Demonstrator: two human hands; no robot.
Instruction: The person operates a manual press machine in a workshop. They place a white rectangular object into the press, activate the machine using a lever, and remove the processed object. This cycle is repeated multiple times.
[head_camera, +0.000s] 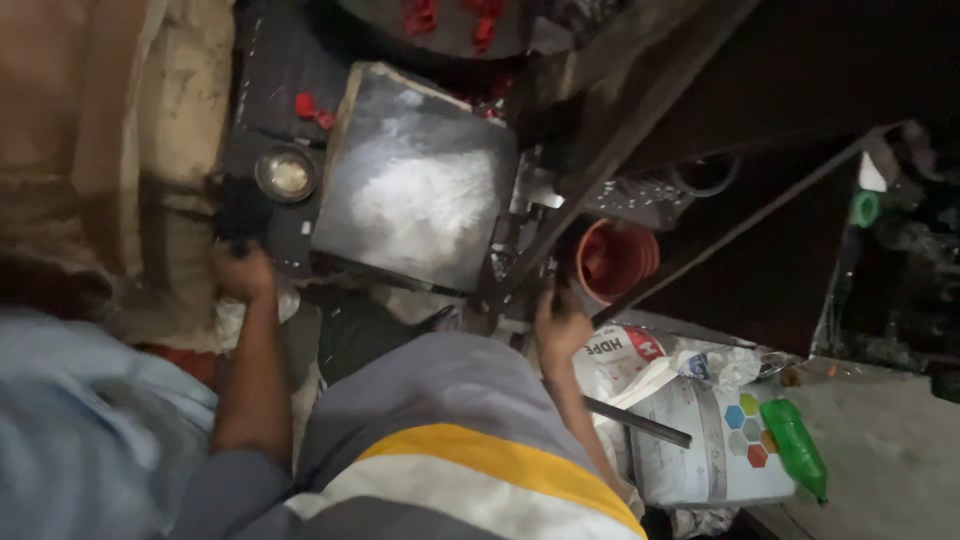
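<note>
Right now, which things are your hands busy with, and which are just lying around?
Busy with:
left hand on a black knob
right hand on a dark lever
grey metal plate between them

Just lying around:
orange bucket
green bottle
white sacks
red bits

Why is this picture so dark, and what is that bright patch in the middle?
Head view: dim overall, corners nearly black, the whole frame soft and slightly blurred; the flat metal plate catches a whitish glare at its middle; the left hand and right hand sit in shadow, finger detail lost; the green bottle and white sack are lit better.
</note>
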